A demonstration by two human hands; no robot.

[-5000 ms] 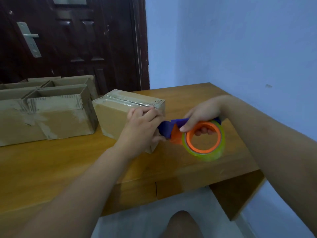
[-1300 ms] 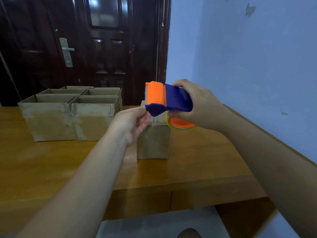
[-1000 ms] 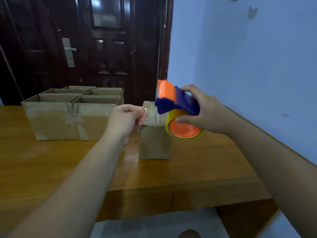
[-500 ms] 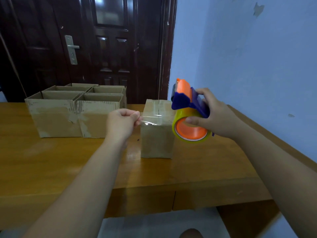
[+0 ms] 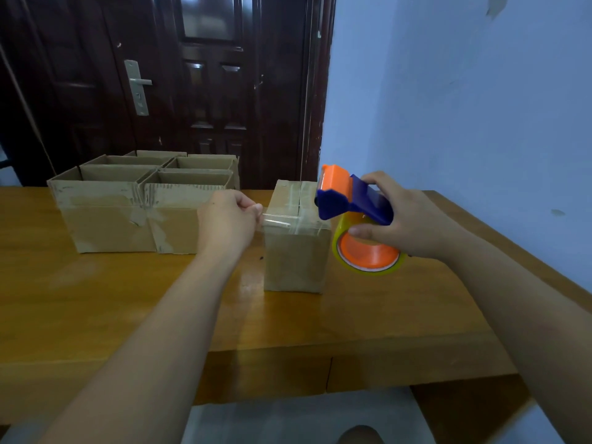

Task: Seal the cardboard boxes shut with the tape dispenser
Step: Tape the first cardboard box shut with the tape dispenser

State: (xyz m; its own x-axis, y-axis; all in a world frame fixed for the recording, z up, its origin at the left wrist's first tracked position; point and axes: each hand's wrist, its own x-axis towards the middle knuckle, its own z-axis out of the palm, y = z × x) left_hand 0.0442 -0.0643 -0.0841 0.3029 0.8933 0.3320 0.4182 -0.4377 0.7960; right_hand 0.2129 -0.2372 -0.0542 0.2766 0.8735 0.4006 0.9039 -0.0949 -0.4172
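Since half a second ago, both hands have drawn apart, stretching the clear tape strip (image 5: 290, 221) wider across the closed cardboard box (image 5: 296, 248) standing on the counter (image 5: 96, 302). Left hand (image 5: 226, 224) pinches the strip's free end; right hand (image 5: 408, 216) grips the blue-and-orange tape dispenser (image 5: 355, 216). No writing is legible anywhere.

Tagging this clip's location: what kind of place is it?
Likely a room in a home or small office, not a warehouse: a dark panelled door with a lever handle, a bare blue painted wall, and a wooden table holding a few cardboard boxes.
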